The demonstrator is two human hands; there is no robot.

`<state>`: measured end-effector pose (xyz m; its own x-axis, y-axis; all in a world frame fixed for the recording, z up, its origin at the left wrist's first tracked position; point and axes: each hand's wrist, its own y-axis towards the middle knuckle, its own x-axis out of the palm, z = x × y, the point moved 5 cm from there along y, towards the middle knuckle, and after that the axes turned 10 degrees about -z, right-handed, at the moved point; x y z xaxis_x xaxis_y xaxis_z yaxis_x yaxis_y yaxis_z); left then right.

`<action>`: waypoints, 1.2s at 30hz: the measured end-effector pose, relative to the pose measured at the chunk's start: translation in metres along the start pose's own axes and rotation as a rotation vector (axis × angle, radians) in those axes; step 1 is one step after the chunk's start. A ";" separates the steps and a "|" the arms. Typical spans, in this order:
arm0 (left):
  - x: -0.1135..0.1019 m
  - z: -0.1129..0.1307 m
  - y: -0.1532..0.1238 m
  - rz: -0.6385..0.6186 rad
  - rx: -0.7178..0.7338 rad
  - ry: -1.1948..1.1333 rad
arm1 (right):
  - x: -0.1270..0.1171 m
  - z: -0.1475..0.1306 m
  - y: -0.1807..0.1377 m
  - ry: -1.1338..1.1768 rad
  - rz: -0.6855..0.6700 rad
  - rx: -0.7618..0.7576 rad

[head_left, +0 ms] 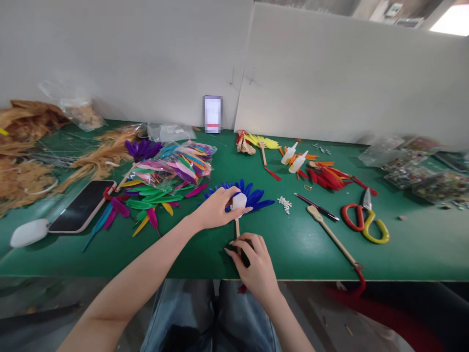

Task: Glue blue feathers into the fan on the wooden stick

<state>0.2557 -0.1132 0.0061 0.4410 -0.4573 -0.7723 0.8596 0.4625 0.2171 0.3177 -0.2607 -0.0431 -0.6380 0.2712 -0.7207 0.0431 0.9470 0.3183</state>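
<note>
A small fan of blue feathers (pixel 258 196) lies flat on the green table in front of me. At its base is a rounded white piece (pixel 239 201), where the feathers meet a thin wooden stick (pixel 237 228). Thumb and fingers of my left hand (pixel 216 209) close around this white piece from the left. Lower down, my right hand (pixel 256 266) pinches the stick near the table's front edge. A dark red tassel (pixel 242 289) hangs below the edge. Small white beads (pixel 285 204) lie in a heap right of the feathers.
Rightward lie a pen (pixel 317 207), a paddle-headed wooden stick (pixel 331 237) and scissors (pixel 366 215). Two glue bottles (pixel 298 162) rest near red feathers (pixel 328 176). Leftward are a bag of coloured feathers (pixel 179 166) and a phone (pixel 84 208). A red sleeve (pixel 381 313) shows at lower right.
</note>
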 end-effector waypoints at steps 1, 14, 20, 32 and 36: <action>0.000 0.001 0.000 0.002 0.009 0.010 | 0.000 0.000 0.000 -0.003 0.000 -0.003; 0.001 0.002 0.002 -0.008 -0.021 0.038 | 0.001 0.001 0.001 -0.011 -0.010 0.004; 0.000 -0.002 0.001 0.027 -0.069 0.010 | -0.001 0.000 0.001 -0.009 -0.004 0.002; -0.018 -0.007 -0.004 0.310 -0.108 -0.218 | -0.001 0.000 0.000 -0.025 0.006 -0.002; -0.026 -0.011 -0.009 0.481 -0.106 -0.244 | -0.001 0.000 0.000 -0.020 0.008 0.000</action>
<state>0.2331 -0.0968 0.0175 0.8359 -0.3321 -0.4370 0.5208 0.7313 0.4404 0.3182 -0.2612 -0.0419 -0.6222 0.2819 -0.7303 0.0478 0.9449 0.3239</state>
